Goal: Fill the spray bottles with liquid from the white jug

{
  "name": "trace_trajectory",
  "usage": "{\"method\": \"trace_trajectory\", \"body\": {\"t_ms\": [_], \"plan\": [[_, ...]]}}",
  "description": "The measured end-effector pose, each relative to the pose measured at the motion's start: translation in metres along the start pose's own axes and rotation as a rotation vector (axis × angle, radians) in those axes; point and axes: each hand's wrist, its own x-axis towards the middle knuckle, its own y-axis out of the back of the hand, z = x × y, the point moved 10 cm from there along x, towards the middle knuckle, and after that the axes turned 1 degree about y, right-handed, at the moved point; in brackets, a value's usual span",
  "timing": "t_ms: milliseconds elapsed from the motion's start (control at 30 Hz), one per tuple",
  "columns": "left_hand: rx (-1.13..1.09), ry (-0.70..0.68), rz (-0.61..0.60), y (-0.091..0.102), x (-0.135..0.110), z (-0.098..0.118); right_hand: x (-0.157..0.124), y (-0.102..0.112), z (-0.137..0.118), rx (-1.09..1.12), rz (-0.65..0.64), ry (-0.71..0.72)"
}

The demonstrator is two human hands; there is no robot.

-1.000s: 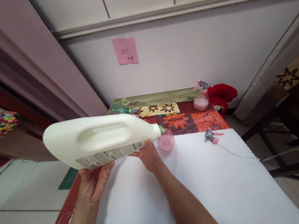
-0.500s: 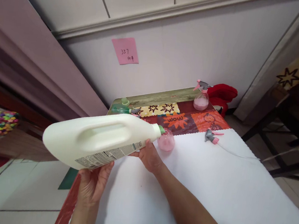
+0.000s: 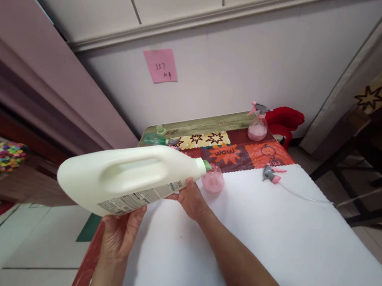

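Note:
A large cream-white detergent jug [image 3: 84, 174] lies almost level in the air, its green spout [image 3: 207, 165] pointing right. That spout is at the mouth of a round pink spray bottle [image 3: 213, 181], which stands on the white cloth without its top. My left hand [image 3: 120, 234] supports the jug's base from below, fingers curled against it. Near the neck, my right hand [image 3: 191, 198] grips the jug from underneath, thumb on the label side. The grey and pink spray head [image 3: 270, 174] rests on the cloth to the right, its clear tube stretched out.
A second spray bottle [image 3: 257, 129] with pink liquid stands at the table's back right. Behind the jug a green spray bottle [image 3: 154, 139] lies on its side, near a small green cap [image 3: 160, 130]. The wall with a pink note [image 3: 160, 66] borders the table.
Almost nothing differs. The whole view has shifted by a few pixels; the jug and both hands keep their positions at the pink spray bottle.

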Motion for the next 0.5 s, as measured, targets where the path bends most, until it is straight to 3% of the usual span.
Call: {"method": "trace_trajectory", "body": {"t_ms": [500], "plan": [[0.045,-0.017,0.011,-0.0006,0.0011,0.0012,-0.0002,0.0016,0.0014,0.019,0.004,0.001]]}}
